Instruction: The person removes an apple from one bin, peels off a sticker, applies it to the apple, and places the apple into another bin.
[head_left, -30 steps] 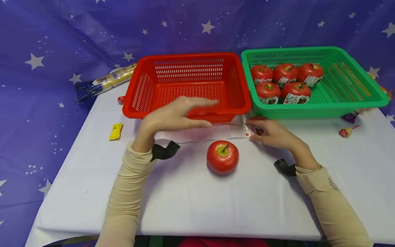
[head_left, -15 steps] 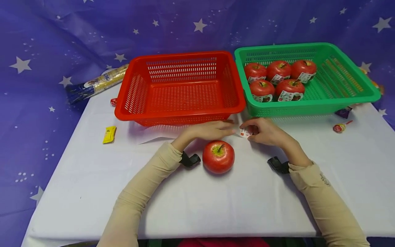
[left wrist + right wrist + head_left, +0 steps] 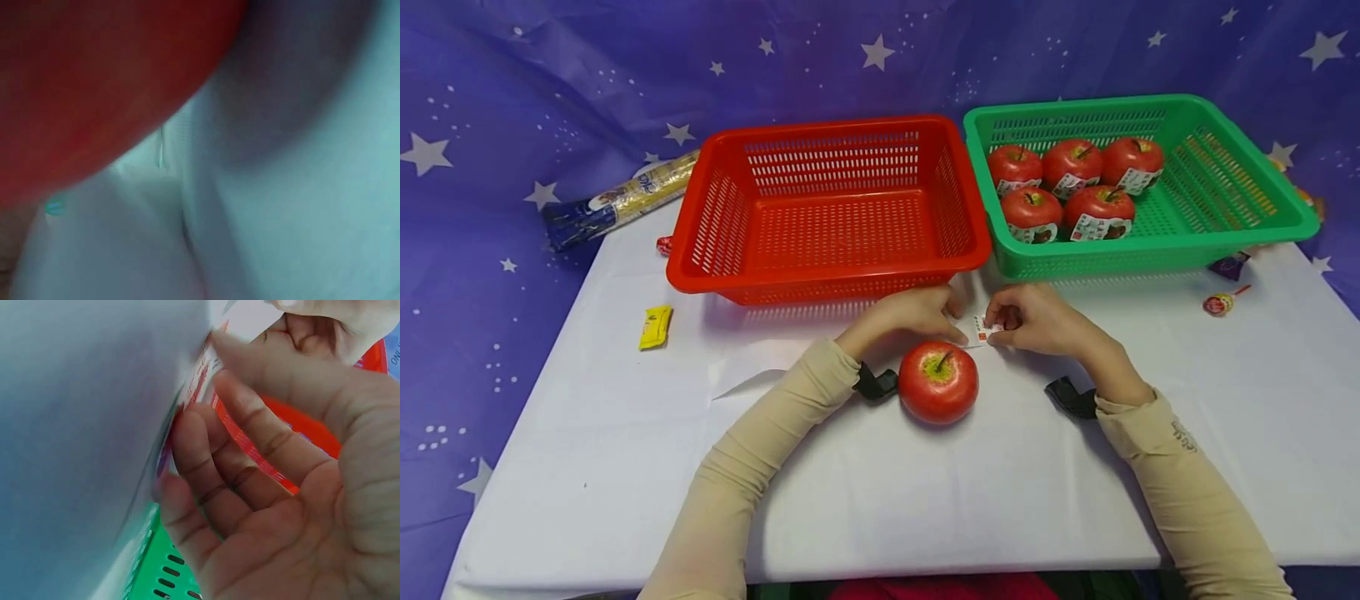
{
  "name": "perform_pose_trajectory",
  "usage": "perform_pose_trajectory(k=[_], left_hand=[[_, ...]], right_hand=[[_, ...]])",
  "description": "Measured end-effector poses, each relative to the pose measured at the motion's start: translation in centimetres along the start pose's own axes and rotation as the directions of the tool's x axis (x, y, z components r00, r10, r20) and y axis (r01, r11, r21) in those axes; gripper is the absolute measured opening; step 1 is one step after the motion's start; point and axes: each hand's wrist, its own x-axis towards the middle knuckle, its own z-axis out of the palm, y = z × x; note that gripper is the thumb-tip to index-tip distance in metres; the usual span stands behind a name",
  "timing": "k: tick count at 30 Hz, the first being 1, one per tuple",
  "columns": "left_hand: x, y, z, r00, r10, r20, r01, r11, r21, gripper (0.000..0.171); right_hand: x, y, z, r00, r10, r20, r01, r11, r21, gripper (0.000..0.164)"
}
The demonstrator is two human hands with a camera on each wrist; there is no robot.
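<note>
A white paper strip (image 3: pixel 752 363) runs along the table in front of the red basket, passing under my left hand (image 3: pixel 917 317). That hand pinches the strip near its right end; in the right wrist view its thumb and curled fingers (image 3: pixel 312 328) show at the white paper. My right hand (image 3: pixel 1037 321) pinches a printed sticker label (image 3: pixel 985 329) at the strip's end, its fingertips covering part of the label. Just in front of both hands sits a red apple (image 3: pixel 937 383) with its stem up. It fills the upper left of the left wrist view, where no fingers can be made out.
A red basket (image 3: pixel 827 279) stands behind the hands. Beside it, a green basket (image 3: pixel 1150 250) holds several labelled apples (image 3: pixel 1100 212). A yellow wrapped candy (image 3: pixel 656 327) and a noodle packet (image 3: pixel 625 200) lie left, a lollipop (image 3: pixel 1219 303) right.
My left hand has come down and right from above the strip to pinch it beside my right hand. The strip's left end has shifted left and nearer. My right hand stays at the label.
</note>
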Motion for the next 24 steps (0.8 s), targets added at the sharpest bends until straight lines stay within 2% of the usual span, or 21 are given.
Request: perform_pose_trajectory(k=[2,4,7,9,12,15,18,20,24], left_hand=[[0.0,0.0,0.0,1.0,0.003,0.019,-0.003,1.0,0.0,0.04],[0.1,0.0,0.0,0.999,0.037,0.039,-0.036,0.999,-0.025,0.032],[0.2,-0.2,0.2,0.992,0.116,0.051,-0.106,0.98,-0.17,0.027],[0.2,-0.4,0.4,0.986,0.162,0.048,-0.141,0.943,-0.302,0.027],[0.3,-0.5,0.8,0.978,0.209,0.018,-0.179,0.877,-0.446,0.033],[0.3,-0.4,1.0,0.964,0.264,-0.031,-0.244,0.832,-0.499,0.034],[0.4,-0.3,1.1,0.95,0.304,-0.076,-0.298,0.803,-0.515,0.033],[0.4,-0.2,1.1,0.944,0.316,-0.094,-0.319,0.799,-0.51,0.035],[0.4,0.1,1.2,0.942,0.309,-0.128,-0.332,0.825,-0.457,0.036]], right_hand=[[0.0,-0.1,0.1,1.0,-0.007,-0.01,0.006,1.0,-0.015,0.014],[0.0,-0.2,0.1,1.0,-0.002,-0.023,0.002,1.0,-0.025,0.016],[-0.1,-0.3,0.2,0.999,0.018,-0.034,-0.018,1.0,-0.007,0.019],[0.0,-0.3,0.2,0.999,0.028,-0.035,-0.028,0.999,0.021,0.02],[0.0,-0.6,0.2,0.999,0.04,-0.03,-0.037,0.994,0.101,0.018],[-0.1,-0.9,0.0,0.998,0.057,-0.035,-0.05,0.984,0.17,0.018],[-0.1,-1.0,-0.1,0.996,0.086,-0.031,-0.077,0.972,0.223,0.019],[-0.2,-0.9,-0.1,0.995,0.097,-0.019,-0.089,0.965,0.245,0.021],[-0.4,-0.6,-0.2,0.998,0.069,-0.001,-0.066,0.954,0.293,0.02]])
